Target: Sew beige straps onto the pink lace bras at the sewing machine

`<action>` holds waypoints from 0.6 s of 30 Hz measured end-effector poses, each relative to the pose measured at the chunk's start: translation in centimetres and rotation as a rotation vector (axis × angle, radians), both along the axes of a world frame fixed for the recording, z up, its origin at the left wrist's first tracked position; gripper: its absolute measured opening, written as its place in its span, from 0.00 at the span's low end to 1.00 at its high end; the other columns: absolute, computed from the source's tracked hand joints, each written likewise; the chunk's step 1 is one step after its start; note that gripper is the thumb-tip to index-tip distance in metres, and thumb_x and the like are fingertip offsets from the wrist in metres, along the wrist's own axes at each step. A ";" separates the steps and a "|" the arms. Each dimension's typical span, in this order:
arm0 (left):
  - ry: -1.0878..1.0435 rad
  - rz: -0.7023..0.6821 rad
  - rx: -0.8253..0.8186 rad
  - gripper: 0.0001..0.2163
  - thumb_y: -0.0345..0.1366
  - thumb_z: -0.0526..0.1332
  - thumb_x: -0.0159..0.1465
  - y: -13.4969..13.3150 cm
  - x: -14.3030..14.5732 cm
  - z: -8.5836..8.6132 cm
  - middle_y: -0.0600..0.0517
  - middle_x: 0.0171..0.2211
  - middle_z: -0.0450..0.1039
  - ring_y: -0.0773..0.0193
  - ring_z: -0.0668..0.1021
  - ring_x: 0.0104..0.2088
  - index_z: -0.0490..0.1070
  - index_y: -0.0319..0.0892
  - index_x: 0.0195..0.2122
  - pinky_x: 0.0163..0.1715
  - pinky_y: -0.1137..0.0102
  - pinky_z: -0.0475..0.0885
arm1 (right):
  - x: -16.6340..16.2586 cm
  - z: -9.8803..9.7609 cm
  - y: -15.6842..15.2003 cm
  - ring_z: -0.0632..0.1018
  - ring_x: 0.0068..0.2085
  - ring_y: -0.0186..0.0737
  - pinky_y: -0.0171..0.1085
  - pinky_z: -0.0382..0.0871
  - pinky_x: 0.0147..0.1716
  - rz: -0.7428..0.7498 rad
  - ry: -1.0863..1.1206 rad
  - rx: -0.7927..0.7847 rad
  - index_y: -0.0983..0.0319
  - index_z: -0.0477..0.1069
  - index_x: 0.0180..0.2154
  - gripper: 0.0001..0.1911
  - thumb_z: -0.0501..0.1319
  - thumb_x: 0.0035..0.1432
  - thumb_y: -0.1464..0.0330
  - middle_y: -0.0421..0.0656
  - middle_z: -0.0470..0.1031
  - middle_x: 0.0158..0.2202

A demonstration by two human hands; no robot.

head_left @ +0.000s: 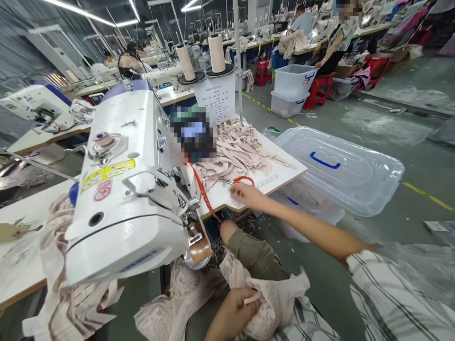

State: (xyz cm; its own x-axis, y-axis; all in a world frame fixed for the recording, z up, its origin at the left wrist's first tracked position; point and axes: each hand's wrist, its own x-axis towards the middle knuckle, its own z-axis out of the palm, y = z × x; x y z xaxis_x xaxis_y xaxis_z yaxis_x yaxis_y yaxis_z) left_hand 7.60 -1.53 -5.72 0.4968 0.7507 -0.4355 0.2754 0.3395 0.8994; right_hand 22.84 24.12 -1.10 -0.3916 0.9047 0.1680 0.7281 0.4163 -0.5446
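Note:
My left hand (234,310) is closed on a beige lace bra (266,305) in my lap, with its fingers gripping the fabric around a narrow strip. More of the beige lace fabric (181,289) hangs to the left, below the sewing machine's arm. My right hand (245,195) is stretched over the edge of the white table, its fingers loosely bent and slightly blurred. Just beyond the fingertips lie scissors (244,180) with red-orange handles, which do not appear to be in the hand. The white sewing machine (121,189) stands to the left.
Beige strips (234,151) are heaped on the white table (284,169). A red ribbon (202,187) hangs by the machine. At right is a clear lidded bin (341,166). Thread cones (216,54) stand behind; co-workers sit farther back. Beige bands (71,293) hang at left.

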 end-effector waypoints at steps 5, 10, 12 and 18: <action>0.019 0.188 -0.001 0.30 0.68 0.58 0.56 -1.3 -2.2 0.4 0.57 0.23 0.55 0.68 0.59 0.26 0.61 0.41 0.23 0.28 0.72 0.56 | -2.6 4.2 8.5 0.72 0.51 0.54 0.48 0.64 0.51 -0.190 0.030 -0.016 0.70 0.75 0.42 0.10 0.59 0.62 0.72 0.61 0.74 0.47; 0.087 0.536 0.129 0.32 0.70 0.54 0.58 -1.9 -3.7 0.4 0.54 0.23 0.62 0.63 0.66 0.29 0.68 0.41 0.26 0.31 0.71 0.64 | -2.7 6.4 8.2 0.73 0.43 0.48 0.41 0.64 0.45 -0.182 0.144 0.007 0.64 0.72 0.32 0.04 0.61 0.58 0.70 0.52 0.76 0.38; 0.114 0.688 0.185 0.30 0.68 0.56 0.58 -1.9 -4.0 0.7 0.52 0.26 0.68 0.60 0.71 0.33 0.71 0.41 0.28 0.36 0.70 0.67 | -2.1 6.2 5.0 0.73 0.39 0.43 0.39 0.65 0.41 -0.184 0.211 0.034 0.63 0.70 0.36 0.09 0.56 0.65 0.66 0.47 0.76 0.36; 0.206 0.544 0.397 0.28 0.65 0.58 0.59 -2.5 -2.7 2.4 0.49 0.23 0.72 0.60 0.74 0.26 0.77 0.42 0.24 0.30 0.70 0.70 | -1.7 1.3 -10.2 0.70 0.22 0.33 0.32 0.63 0.23 0.124 0.545 -0.424 0.62 0.71 0.29 0.25 0.53 0.64 0.49 0.40 0.75 0.24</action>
State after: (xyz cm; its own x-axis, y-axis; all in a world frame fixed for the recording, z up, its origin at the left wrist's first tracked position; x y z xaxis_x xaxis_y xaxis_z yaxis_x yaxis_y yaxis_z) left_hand 4.90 -4.04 -3.30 -0.0573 0.9909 -0.1220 0.3375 0.1343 0.9317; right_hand 21.19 13.97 0.19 -0.4560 0.8899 0.0124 0.2663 0.1498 -0.9522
